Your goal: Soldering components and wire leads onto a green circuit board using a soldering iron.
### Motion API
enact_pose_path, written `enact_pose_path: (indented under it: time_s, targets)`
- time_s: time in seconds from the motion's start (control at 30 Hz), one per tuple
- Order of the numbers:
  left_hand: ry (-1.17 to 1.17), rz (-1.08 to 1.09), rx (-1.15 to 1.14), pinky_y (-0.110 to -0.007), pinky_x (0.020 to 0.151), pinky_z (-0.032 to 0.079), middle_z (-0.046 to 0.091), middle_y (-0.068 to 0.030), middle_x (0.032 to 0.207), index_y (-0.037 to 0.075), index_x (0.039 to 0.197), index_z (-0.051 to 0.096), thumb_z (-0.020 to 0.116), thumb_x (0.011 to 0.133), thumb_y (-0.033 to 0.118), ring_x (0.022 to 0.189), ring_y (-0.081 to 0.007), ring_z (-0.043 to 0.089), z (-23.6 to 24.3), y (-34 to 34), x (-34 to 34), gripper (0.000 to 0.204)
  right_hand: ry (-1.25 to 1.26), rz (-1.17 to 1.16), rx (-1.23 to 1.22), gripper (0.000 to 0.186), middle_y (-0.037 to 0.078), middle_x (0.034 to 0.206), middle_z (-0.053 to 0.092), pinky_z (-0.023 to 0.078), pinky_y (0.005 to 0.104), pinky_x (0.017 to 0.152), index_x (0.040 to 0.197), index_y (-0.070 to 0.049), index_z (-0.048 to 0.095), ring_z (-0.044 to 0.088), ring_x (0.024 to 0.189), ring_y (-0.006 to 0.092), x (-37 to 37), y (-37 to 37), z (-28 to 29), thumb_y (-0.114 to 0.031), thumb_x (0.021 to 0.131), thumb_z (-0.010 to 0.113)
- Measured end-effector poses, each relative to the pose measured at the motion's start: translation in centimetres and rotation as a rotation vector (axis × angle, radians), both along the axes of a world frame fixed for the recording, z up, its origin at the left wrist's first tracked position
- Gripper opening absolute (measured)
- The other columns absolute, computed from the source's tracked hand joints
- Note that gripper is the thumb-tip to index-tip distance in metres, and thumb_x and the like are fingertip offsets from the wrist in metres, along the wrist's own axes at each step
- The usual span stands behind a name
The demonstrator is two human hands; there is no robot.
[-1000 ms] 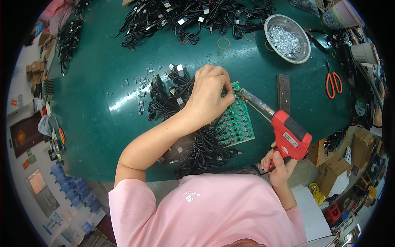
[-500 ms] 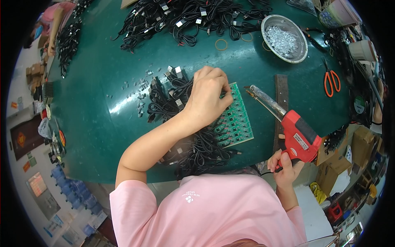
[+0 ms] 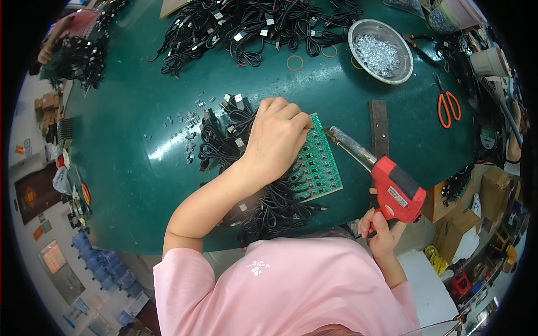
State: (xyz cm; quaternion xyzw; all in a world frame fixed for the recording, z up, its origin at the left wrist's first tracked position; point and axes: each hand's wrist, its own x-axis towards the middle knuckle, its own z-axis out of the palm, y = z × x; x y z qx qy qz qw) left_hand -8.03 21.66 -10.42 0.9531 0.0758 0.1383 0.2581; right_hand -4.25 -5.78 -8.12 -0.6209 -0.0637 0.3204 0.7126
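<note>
My left hand (image 3: 277,137) is closed in a pinch over the top left of a green circuit board (image 3: 322,171); whatever its fingertips hold is hidden. Black cables (image 3: 277,210) with metal plugs lie coiled under and around it, some running onto the board. My right hand (image 3: 382,232) grips a red soldering gun (image 3: 395,190) by its handle, tip pointing up-left at the board's upper edge, close to my left fingertips. Whether the tip touches is unclear. Small loose metal parts (image 3: 188,129) lie scattered left of the cables.
Cable heaps (image 3: 246,31) cover the back. A metal bowl (image 3: 378,56) of small shiny pieces, orange-handled scissors (image 3: 448,109) and a dark bar (image 3: 379,126) lie to the right. Another person's hand (image 3: 46,53) is at the far left by more cables (image 3: 78,61). Boxes (image 3: 465,224) stand below right.
The gun drew back rightward from the board, then returned leftward toward it. My left hand shifted slightly. The other person's hand and the far-left cables moved down and left.
</note>
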Motion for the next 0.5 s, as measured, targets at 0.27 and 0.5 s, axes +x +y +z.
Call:
enact_pose_path:
  time_s: [0.27, 0.5]
  targets:
    - [0.006, -0.029, -0.027, -0.038, 0.087, 0.038, 0.058, -0.0062, 0.083, 0.004, 0.082, 0.064, 0.066, 0.077, 0.003, 0.087, -0.0253, 0.051, -0.2, 0.5, 0.3, 0.006, -0.027, 0.092, -0.04, 0.044, 0.009, 0.057, 0.051, 0.042, 0.0278, 0.043, 0.126, 0.01, 0.038, 0.045, 0.042, 0.013, 0.3, 0.2, -0.4, -0.018, 0.095, 0.053]
    - [0.006, -0.071, -0.097, -0.039, 0.087, 0.037, 0.055, -0.0088, 0.084, 0.003, 0.083, 0.062, 0.064, 0.079, 0.004, 0.088, -0.0277, 0.049, 0.0, 0.8, 1.1, 0.005, -0.047, 0.071, -0.048, 0.043, 0.008, 0.055, 0.05, 0.041, 0.0272, 0.044, 0.123, 0.009, 0.04, 0.046, 0.043, 0.0135, 0.6, 0.1, -0.2, -0.019, 0.094, 0.053]
